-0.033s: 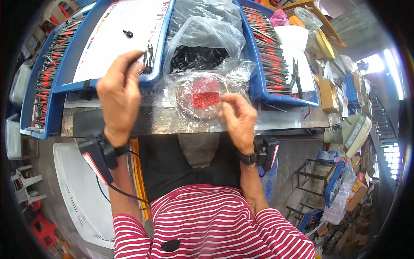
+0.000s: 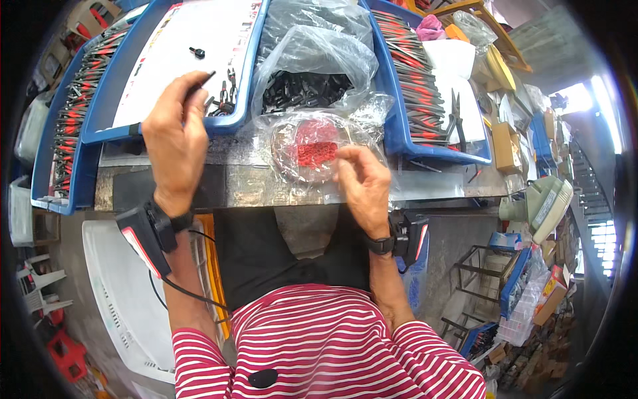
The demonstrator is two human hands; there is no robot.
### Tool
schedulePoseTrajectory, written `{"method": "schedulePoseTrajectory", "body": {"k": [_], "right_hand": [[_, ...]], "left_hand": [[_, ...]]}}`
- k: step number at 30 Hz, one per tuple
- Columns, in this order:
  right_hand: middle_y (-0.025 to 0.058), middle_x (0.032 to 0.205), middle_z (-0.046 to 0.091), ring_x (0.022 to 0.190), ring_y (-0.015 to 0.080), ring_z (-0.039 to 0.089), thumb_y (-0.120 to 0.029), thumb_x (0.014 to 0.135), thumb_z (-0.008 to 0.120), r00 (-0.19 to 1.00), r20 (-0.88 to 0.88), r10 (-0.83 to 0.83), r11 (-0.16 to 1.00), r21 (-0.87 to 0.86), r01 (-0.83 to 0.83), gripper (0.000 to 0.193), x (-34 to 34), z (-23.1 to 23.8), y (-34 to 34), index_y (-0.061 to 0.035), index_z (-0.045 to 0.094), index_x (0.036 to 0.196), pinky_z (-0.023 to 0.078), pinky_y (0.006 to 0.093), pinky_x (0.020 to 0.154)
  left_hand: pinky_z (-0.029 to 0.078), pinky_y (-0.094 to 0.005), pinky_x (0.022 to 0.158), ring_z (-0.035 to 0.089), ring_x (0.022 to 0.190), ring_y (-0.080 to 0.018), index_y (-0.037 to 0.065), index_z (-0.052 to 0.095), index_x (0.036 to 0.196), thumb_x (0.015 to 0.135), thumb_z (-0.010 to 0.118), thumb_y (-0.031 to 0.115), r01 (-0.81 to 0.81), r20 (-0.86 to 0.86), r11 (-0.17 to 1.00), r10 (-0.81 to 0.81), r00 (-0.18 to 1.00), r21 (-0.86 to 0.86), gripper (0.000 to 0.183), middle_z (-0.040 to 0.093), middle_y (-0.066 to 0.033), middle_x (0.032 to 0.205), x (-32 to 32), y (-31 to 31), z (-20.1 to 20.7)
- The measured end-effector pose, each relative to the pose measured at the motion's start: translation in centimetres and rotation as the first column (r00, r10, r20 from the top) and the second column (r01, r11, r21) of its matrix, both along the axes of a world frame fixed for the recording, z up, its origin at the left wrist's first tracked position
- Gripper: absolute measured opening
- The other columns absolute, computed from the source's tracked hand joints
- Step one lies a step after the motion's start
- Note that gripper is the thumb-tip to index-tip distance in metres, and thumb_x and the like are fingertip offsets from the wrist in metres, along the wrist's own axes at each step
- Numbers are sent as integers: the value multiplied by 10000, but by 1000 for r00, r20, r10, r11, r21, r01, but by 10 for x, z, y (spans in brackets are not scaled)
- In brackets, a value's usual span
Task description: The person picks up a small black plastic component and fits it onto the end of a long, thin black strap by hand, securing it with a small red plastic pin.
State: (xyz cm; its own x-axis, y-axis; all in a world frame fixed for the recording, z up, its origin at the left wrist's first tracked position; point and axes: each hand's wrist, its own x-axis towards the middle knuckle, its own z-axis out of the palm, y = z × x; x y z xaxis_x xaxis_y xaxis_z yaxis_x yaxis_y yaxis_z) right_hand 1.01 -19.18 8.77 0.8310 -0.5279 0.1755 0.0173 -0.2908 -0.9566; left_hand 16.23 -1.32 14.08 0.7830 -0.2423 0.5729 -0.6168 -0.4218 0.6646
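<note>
My left hand (image 2: pixel 176 136) is closed in a pinch over the near edge of a blue tray (image 2: pixel 106 136) lined with white paper. Its thumb and fingers hold a small black part (image 2: pixel 209 78) with a narrow end sticking out. Several similar black parts (image 2: pixel 226 93) lie in the tray's near right corner. My right hand (image 2: pixel 364 186) is also closed, fingertips together, beside the small red pieces (image 2: pixel 318 153) on a round, clear plastic-covered dish (image 2: pixel 282 159). What it pinches, if anything, is too small to make out.
A clear plastic bag (image 2: pixel 312 50) full of black parts (image 2: pixel 306 93) stands behind the dish. Red-and-grey pliers fill a blue tray (image 2: pixel 432 149) on the right and another tray (image 2: pixel 40 153) far left. One dark pair of pliers (image 2: pixel 456 123) lies apart on white paper.
My left hand has drawn slightly left and toward me, and the black part now shows between its fingers. My right hand has shifted only a little.
</note>
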Motion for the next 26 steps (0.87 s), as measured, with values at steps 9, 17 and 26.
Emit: {"method": "schedulePoseTrajectory", "body": {"k": [9,17,26], "right_hand": [[145,756,477,625,321,533,-1,741,571,1000,30,2,703,-710,20,95,16,-8,6,-27,514,812,424,403,540],[152,732,504,643,335,533,26,725,584,999,33,-33,699,-714,47,106,18,-7,11,-16,546,814,424,390,559],[139,726,539,649,299,563,16,740,598,994,100,-35,810,-579,87,88,16,-9,10,-15,573,818,433,366,572]], "left_hand": [[467,-380,741,614,826,-327,30,611,995,766,564,37,-292,41,880,298,954,375,234,629,-186,881,57,13,-25],[491,-342,687,609,778,-264,0,594,957,769,512,-42,159,196,986,-165,967,46,209,623,-156,890,11,-39,-23],[456,-397,749,587,854,-354,11,595,932,775,574,90,271,-191,921,-224,956,278,177,608,-212,883,6,-110,-41]]}}
